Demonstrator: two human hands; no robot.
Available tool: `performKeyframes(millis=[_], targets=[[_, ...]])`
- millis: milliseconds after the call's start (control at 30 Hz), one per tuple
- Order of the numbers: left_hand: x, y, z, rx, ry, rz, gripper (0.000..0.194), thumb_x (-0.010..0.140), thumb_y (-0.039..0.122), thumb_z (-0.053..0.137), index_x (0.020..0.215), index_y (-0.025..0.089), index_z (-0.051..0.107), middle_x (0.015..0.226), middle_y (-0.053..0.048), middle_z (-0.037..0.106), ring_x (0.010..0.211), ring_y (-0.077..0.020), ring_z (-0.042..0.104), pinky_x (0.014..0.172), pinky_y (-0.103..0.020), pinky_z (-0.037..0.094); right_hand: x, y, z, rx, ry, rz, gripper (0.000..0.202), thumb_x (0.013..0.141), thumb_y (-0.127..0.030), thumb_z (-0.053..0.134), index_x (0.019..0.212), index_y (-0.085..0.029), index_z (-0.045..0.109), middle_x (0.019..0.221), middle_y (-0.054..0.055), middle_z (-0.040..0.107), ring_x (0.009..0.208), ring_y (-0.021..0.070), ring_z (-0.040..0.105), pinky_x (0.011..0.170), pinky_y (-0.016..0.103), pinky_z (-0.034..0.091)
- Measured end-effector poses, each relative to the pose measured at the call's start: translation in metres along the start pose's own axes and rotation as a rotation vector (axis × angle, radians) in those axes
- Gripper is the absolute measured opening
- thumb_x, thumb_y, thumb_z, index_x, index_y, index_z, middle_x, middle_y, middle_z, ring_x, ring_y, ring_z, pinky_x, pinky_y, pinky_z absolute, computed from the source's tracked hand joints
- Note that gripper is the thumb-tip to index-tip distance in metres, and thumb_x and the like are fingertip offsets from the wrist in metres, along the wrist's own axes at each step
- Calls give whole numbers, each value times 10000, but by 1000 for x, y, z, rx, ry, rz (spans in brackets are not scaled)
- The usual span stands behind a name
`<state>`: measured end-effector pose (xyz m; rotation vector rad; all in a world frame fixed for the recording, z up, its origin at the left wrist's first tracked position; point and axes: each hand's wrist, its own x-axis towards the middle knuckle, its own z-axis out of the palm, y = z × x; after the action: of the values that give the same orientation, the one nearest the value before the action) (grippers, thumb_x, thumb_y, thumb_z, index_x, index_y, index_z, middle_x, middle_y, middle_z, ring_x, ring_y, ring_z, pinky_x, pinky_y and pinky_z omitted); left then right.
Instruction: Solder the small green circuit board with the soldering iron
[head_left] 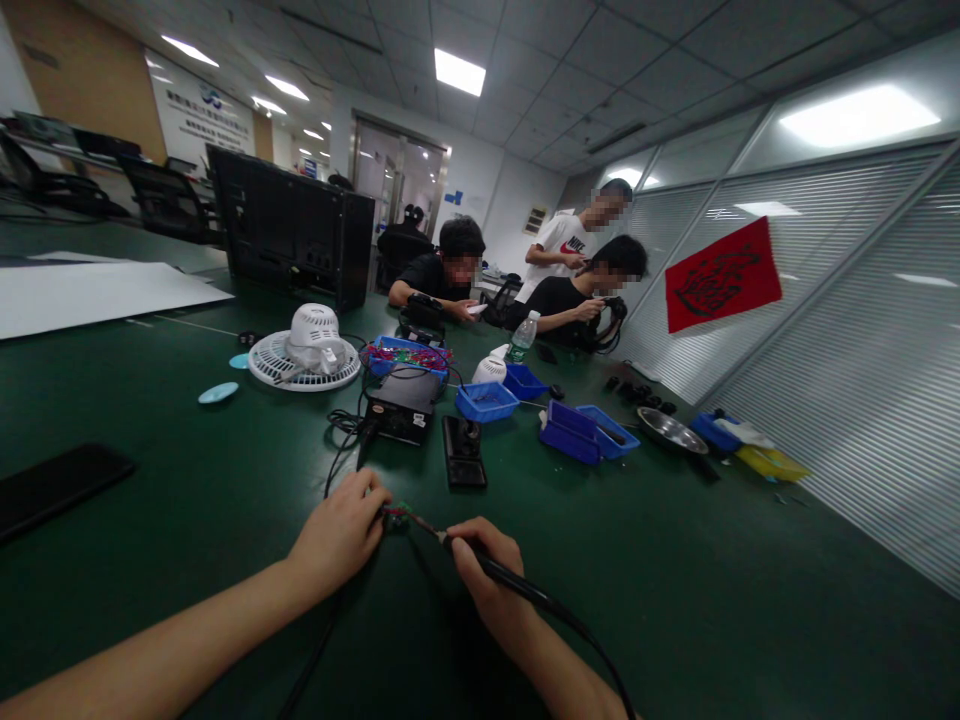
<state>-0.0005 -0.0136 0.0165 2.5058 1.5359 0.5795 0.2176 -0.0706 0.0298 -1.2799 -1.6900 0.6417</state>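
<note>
- A black, flat, rectangular device (64, 490) lies at the left of the dark green table (247, 660).
- A pale blue oval piece (218, 393) lies near a white round plastic housing with a slotted rim (304, 360); the housing stands well apart from the work at the hands, and neither hand touches it.
- The left hand (337, 530) is low over the table, its fingers curled and their tips drawn together, pinching thin red wires (388, 511) at the edge of a small green circuit board (403, 513).
- That board, the piece being worked on, is between the two hands, close to the left fingertips. Work on it looks under way: wires and tool tip meet there, but whether any joint is finished is too small to tell.
- Behind it are a blue plastic tray of red-and-green wired parts (409, 356), which look set aside from the work, and a black box-shaped unit with cables (403, 408).
- The right hand (495, 580) grips a black pen-shaped tool with a thin metal tip (517, 582), thumb and fingers closed round its front; the tip points left at the board.
- Further right are a dark blue plastic tray (570, 432), a round shiny metal dish (671, 430) and a yellow plastic tray (774, 463), none touched by the hands.
</note>
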Motion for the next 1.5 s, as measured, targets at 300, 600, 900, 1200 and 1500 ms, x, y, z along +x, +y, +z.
performKeyframes(millis=[300, 600, 900, 1200, 1500], targets=[[4, 5, -13, 100, -195, -74, 207, 869, 174, 418, 972, 215, 593, 901, -49, 682, 868, -227, 618, 757, -345, 404, 0, 3, 1, 30, -17, 15, 126, 832, -207, 557, 782, -187, 670, 714, 6, 687, 661, 152, 637, 629, 221, 469], [5, 10, -15, -34, -214, -168, 283, 914, 428, 405, 904, 237, 614, 911, -30, 713, 825, -222, 648, 678, -300, 393, -2, 1, 2, 31, -28, 15, 129, 843, -195, 563, 783, -196, 677, 728, -2, 686, 668, 147, 636, 637, 213, 466], [8, 5, -8, -107, -204, -175, 216, 881, 327, 446, 857, 242, 642, 907, -4, 708, 844, -191, 636, 685, -268, 383, -1, 0, 1, 34, -27, -9, 122, 844, -194, 571, 793, -195, 682, 720, -5, 684, 654, 142, 632, 627, 210, 464], [12, 1, -10, -160, -275, -198, 221, 860, 327, 458, 821, 243, 659, 818, 6, 700, 765, -180, 630, 607, -243, 347, -4, -2, 0, 12, 2, -13, 134, 830, -195, 564, 784, -192, 690, 719, 7, 687, 660, 152, 638, 635, 223, 468], [14, 1, -9, -102, -268, -199, 242, 856, 352, 445, 808, 237, 652, 823, -11, 699, 790, -196, 630, 623, -256, 352, -2, -4, 0, 12, -7, -25, 127, 830, -191, 563, 789, -188, 684, 716, 6, 684, 658, 148, 636, 624, 215, 466]])
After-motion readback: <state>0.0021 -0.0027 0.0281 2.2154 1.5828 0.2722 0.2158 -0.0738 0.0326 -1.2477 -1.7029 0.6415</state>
